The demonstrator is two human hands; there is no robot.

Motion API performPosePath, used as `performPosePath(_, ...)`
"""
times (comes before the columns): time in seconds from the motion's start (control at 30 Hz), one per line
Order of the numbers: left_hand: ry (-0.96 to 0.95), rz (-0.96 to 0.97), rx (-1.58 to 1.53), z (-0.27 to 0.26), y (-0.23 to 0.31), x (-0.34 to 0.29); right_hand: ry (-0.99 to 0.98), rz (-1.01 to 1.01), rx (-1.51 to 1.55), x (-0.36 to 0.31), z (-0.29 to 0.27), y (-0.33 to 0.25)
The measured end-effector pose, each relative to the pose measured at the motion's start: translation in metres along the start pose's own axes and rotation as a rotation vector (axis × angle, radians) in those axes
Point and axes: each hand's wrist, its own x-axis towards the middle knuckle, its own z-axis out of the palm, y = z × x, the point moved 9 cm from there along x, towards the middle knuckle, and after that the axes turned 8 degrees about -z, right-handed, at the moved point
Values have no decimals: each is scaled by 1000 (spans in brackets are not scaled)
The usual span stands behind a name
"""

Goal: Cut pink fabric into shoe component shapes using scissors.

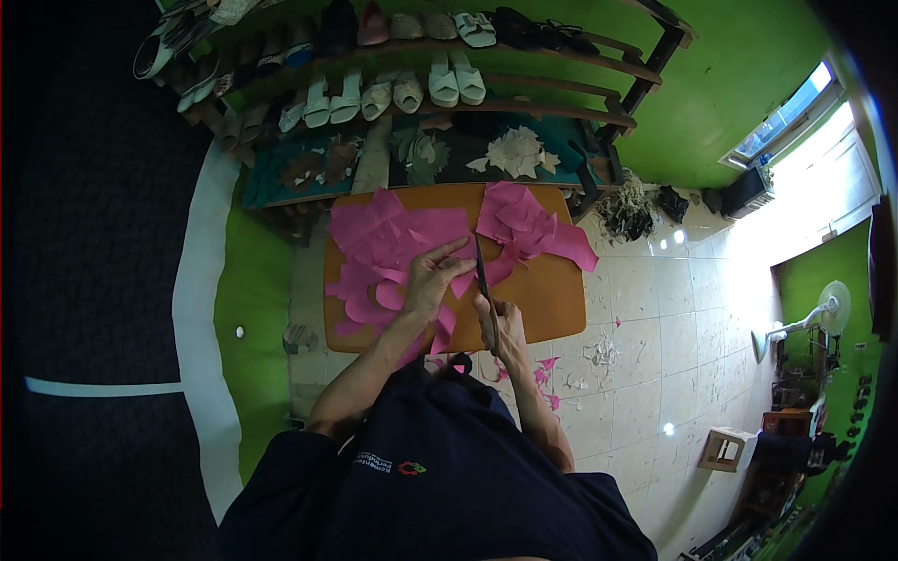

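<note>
My right hand (pixel 505 327) is closed round the handles of dark scissors (pixel 481 264), whose blades point away from me over the table. Beside the blades, my left hand (pixel 434 279) pinches the edge of a pink sheet (pixel 444 224) of thin, flexible material. The fingers lie just left of the scissors. More pink cut pieces (pixel 513 217) are heaped at the far right of the table, and curved pink offcuts (pixel 360 297) lie left of my left hand. Whether the blades are apart cannot be made out.
The orange-brown table (pixel 552 313) stands before a rack (pixel 524 61) of shoes and sandals. Cream cut pieces (pixel 517 152) lie on its lower shelf. Pink scraps (pixel 544 374) and pale shavings (pixel 603 351) litter the tiled floor. A white fan (pixel 831 304) and a stool (pixel 725 450) stand to the right.
</note>
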Motion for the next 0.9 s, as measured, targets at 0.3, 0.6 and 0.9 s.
performPosePath(0.3, 120, -25, -90, -2, 7, 5, 11, 18, -59, -7, -5, -9)
performPosePath(0.6, 67, 23, -35, 1, -12, -2, 1, -34, -56, -3, 3, -18)
performPosePath(0.9, 31, -13, -36, -4, -9, -1, -10, -31, -64, -3, -4, -11)
